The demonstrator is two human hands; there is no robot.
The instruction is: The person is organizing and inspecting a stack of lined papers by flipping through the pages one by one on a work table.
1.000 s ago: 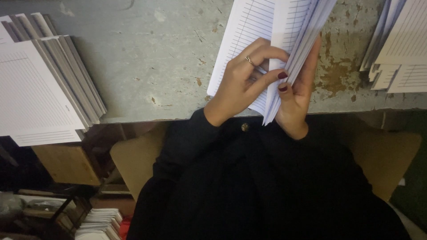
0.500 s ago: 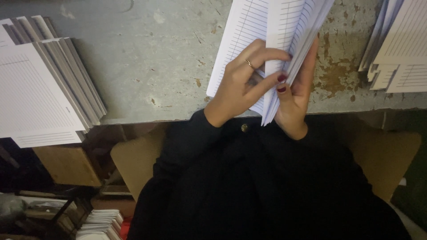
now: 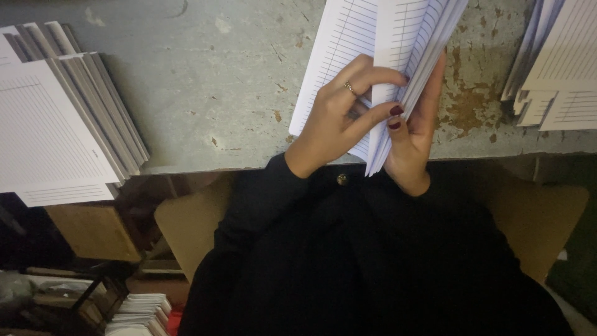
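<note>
Still, both hands (image 3: pixel 373 118) clasp the ruled sheets (image 3: pixel 398 37), barely shifted.

Ruled sheet stacks (image 3: pixel 59 127) and (image 3: pixel 556 62) flank a worn grey table (image 3: pixel 211 81).

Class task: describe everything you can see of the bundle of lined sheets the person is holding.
The bundle of lined sheets is white paper ruled with thin lines, fanned open and tilted over the worn grey table; its top runs out of view. The left hand, wearing a ring, lies across the pages; the right hand grips its lower edge.
</note>
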